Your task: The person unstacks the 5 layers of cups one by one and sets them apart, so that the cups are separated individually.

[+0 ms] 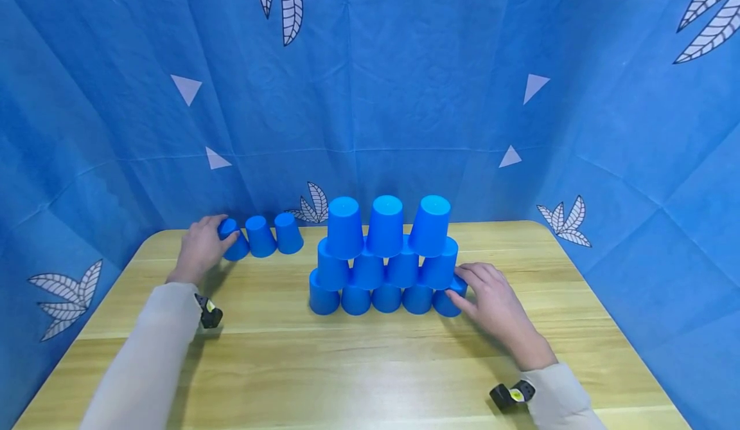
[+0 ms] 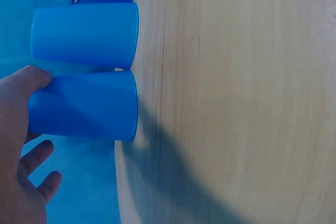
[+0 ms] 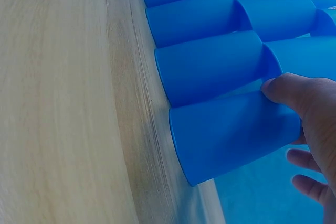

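Note:
Blue upside-down cups form a stack of three tiers, with three cups on top, the middle one among them. At the stack's lower right, my right hand has thumb and fingers round the end cup of the bottom row. Three more cups stand in a row at the table's back left. My left hand grips the leftmost of these near its closed top, the thumb on its side; two fingers stay off it in the left wrist view. Beside it stands the row's middle cup.
The wooden table has its back edge against a blue cloth printed with leaves and triangles. Cloth also hangs at both sides. A small black device is strapped at each wrist, the left one and the right one.

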A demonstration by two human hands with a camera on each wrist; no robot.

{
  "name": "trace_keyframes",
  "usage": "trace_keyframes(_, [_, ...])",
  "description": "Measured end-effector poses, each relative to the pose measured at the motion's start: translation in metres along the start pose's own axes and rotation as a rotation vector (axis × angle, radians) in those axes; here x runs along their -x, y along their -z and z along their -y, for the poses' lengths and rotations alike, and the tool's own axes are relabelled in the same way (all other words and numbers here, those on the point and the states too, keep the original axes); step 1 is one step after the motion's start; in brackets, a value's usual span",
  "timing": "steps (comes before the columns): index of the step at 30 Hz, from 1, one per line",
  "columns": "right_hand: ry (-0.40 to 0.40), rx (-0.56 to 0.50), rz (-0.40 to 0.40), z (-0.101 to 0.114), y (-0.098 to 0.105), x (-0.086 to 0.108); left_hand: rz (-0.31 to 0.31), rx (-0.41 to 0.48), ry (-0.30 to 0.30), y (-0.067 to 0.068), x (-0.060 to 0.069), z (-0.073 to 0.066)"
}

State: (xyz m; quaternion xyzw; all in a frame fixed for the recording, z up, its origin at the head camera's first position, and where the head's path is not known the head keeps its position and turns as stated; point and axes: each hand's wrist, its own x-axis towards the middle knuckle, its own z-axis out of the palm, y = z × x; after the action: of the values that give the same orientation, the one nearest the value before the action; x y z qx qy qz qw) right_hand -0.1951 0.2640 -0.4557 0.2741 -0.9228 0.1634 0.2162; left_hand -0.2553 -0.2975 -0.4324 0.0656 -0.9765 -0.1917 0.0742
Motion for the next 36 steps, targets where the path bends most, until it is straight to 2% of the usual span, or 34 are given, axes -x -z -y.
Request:
trace_keyframes(7, [-0.011, 0.000, 0.009, 0.000, 0.000, 0.000, 0.009, 0.001, -0.016, 0.000, -0.002, 0.000])
trace_keyframes(11, [-0.012, -0.003, 0.007, 0.000, 0.000, 0.000, 0.028, -0.004, 0.002, 0.000, -0.002, -0.001])
trace_keyframes(17, [-0.005, -0.004, 0.002, 0.000, -0.001, 0.000, 0.015, -0.031, 0.013, 0.002, 0.001, -0.005])
trace_keyframes(23, [-0.005, -0.001, -0.002, 0.000, -0.001, 0.000, 0.025, -0.017, 0.024, 0.002, 0.003, -0.006])
trace_keyframes(29, [-0.008, -0.001, 0.006, 0.001, 0.000, 0.000, 0.041, -0.020, -0.026, 0.003, 0.000, -0.004])
trace_keyframes(36, [-0.012, -0.007, 0.013, 0.001, 0.002, 0.000, 0.017, -0.049, -0.076, 0.011, 0.001, -0.005])
